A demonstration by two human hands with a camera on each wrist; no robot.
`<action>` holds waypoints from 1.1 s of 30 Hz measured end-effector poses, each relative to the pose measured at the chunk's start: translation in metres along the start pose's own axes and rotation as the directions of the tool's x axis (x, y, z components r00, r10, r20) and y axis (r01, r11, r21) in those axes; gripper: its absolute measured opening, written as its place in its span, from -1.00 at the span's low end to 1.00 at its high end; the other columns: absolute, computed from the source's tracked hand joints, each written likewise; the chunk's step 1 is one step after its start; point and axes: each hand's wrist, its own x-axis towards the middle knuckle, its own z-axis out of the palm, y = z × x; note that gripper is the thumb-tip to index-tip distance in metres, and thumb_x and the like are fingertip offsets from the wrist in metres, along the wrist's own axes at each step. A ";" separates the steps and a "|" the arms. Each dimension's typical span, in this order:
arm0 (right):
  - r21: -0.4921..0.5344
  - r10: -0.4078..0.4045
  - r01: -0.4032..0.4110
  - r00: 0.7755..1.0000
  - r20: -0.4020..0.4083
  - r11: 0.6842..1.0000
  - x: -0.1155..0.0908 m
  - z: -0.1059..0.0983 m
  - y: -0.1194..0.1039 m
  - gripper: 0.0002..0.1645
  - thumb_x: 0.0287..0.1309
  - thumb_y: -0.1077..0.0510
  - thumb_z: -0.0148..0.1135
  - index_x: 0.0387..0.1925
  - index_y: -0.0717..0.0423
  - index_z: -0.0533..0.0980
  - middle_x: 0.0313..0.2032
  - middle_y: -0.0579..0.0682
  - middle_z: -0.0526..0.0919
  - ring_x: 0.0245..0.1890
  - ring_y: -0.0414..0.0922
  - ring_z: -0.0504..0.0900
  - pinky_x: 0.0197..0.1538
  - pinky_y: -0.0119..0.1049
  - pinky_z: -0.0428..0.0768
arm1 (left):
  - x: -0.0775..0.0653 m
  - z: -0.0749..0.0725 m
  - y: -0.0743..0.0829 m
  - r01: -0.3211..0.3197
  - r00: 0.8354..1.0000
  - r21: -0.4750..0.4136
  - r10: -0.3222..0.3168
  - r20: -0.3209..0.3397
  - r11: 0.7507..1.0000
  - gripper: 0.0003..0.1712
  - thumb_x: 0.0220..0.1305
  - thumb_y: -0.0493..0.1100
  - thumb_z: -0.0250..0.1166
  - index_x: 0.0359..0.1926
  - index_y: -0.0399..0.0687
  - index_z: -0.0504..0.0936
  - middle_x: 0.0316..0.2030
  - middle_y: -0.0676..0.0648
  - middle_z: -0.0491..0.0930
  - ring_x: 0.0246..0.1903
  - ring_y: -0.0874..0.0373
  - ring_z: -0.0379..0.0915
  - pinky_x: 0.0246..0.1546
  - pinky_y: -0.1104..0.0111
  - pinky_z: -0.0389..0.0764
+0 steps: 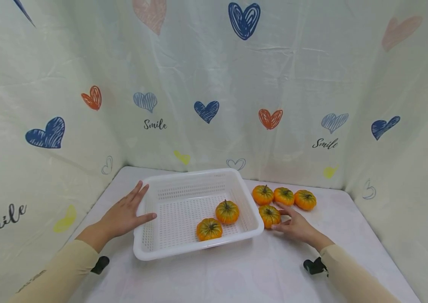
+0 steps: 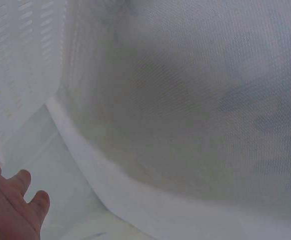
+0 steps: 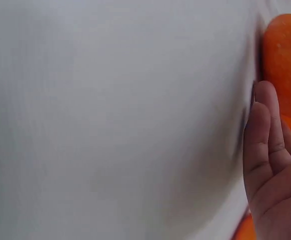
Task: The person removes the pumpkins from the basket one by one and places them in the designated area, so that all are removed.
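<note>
A white plastic basket (image 1: 199, 248) with perforated walls holds two small orange pumpkins, one pumpkin (image 1: 227, 212) toward the right wall and the other pumpkin (image 1: 209, 229) nearer the front. My left hand (image 1: 123, 214) is at the basket's left rim, fingers extended and spread, thumb reaching over the edge. Just outside the right wall, my right hand (image 1: 297, 226) holds another small pumpkin (image 1: 269, 216) between thumb and fingers. In the right wrist view, the outer fingers (image 3: 258, 135) of that hand lie fairly straight beside an orange pumpkin (image 3: 288, 65).
Behind the right hand, a row of three more pumpkins stands on the table: a left one (image 1: 262, 195), a middle one (image 1: 284, 196) and a right one (image 1: 305, 200). A white cloth covers the table (image 1: 236, 277). Curtains (image 1: 206, 63) printed with hearts enclose the back and sides.
</note>
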 end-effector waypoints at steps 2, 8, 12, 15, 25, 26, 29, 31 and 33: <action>0.008 -0.004 0.004 1.000 0.006 1.000 -0.002 -0.010 -0.002 0.21 0.05 -0.14 0.51 0.55 0.08 0.03 0.29 0.32 0.37 -0.08 0.03 0.64 -0.03 -0.08 0.67 | 0.000 0.000 0.000 0.001 1.000 -0.002 -0.001 -0.002 1.000 0.17 0.26 0.38 0.20 0.57 -0.20 -0.10 0.55 -0.30 -0.23 0.44 -0.38 -0.12 0.30 -0.31 0.08; -0.086 -0.081 0.080 0.997 -0.017 0.993 0.001 -0.049 -0.029 0.16 0.14 -0.19 0.43 0.54 0.14 0.02 0.30 0.35 0.38 0.07 0.20 0.55 0.06 0.09 0.61 | 0.000 -0.003 0.000 0.003 1.000 0.018 -0.003 0.007 1.000 0.17 0.28 0.41 0.16 0.57 -0.19 -0.12 0.55 -0.30 -0.24 0.45 -0.38 -0.13 0.31 -0.30 0.08; -0.108 -0.168 0.169 0.986 0.012 0.980 0.009 -0.065 -0.067 0.07 0.21 -0.12 0.39 0.53 0.15 0.05 0.29 0.34 0.40 0.12 0.25 0.54 0.08 0.09 0.60 | 0.000 -0.003 -0.001 0.005 1.000 0.018 -0.005 0.006 1.000 0.17 0.28 0.41 0.17 0.57 -0.20 -0.11 0.55 -0.30 -0.24 0.45 -0.38 -0.13 0.31 -0.31 0.08; -0.131 -0.215 0.219 0.976 0.045 0.967 0.018 -0.065 -0.099 0.02 0.22 -0.07 0.40 0.53 0.10 0.08 0.28 0.27 0.44 0.05 0.17 0.60 0.07 0.01 0.62 | -0.001 -0.003 -0.001 0.006 1.000 0.013 -0.006 0.006 1.000 0.17 0.27 0.42 0.16 0.57 -0.20 -0.10 0.55 -0.31 -0.23 0.44 -0.39 -0.12 0.30 -0.31 0.09; -0.148 -0.255 0.308 0.920 0.298 0.940 0.047 -0.008 -0.180 -0.05 0.22 -0.10 0.39 0.52 -0.06 0.15 0.29 0.14 0.45 0.10 0.08 0.57 0.09 -0.05 0.61 | -0.001 0.000 -0.002 0.004 1.000 0.019 -0.004 0.002 1.000 0.19 0.26 0.45 0.15 0.57 -0.21 -0.10 0.55 -0.31 -0.22 0.44 -0.39 -0.11 0.29 -0.31 0.11; -0.149 -0.249 0.310 0.912 0.327 0.939 0.049 0.000 -0.185 -0.06 0.22 -0.09 0.39 0.51 -0.06 0.16 0.28 0.13 0.45 0.09 0.07 0.58 0.09 -0.06 0.62 | -0.001 -0.001 -0.001 0.005 1.000 0.016 -0.005 0.004 1.000 0.19 0.26 0.45 0.14 0.57 -0.21 -0.10 0.55 -0.31 -0.22 0.44 -0.39 -0.12 0.29 -0.31 0.11; -0.159 -0.221 0.308 0.884 0.412 0.938 0.054 0.021 -0.196 -0.09 0.22 -0.09 0.39 0.50 -0.10 0.19 0.28 0.09 0.45 0.10 0.03 0.58 0.12 -0.05 0.60 | 0.000 -0.001 0.001 0.002 1.000 0.008 -0.002 0.004 1.000 0.19 0.26 0.45 0.15 0.57 -0.21 -0.10 0.55 -0.31 -0.22 0.44 -0.40 -0.11 0.29 -0.31 0.11; -0.168 -0.204 0.309 0.866 0.456 0.936 0.057 0.034 -0.200 -0.10 0.21 -0.12 0.39 0.49 -0.13 0.21 0.29 0.06 0.45 0.13 0.00 0.56 0.16 -0.05 0.56 | 0.000 -0.001 0.001 0.001 1.000 0.004 -0.001 0.002 1.000 0.18 0.26 0.43 0.17 0.57 -0.21 -0.09 0.55 -0.31 -0.22 0.44 -0.40 -0.11 0.29 -0.31 0.11; -0.170 -0.198 0.318 0.847 0.494 0.933 0.059 0.045 -0.203 -0.12 0.21 -0.13 0.38 0.48 -0.11 0.23 0.30 0.09 0.45 0.18 0.03 0.53 0.21 -0.02 0.52 | 0.000 -0.001 0.001 0.004 1.000 0.009 -0.004 0.002 1.000 0.18 0.26 0.43 0.17 0.57 -0.20 -0.10 0.55 -0.30 -0.22 0.44 -0.39 -0.12 0.30 -0.31 0.10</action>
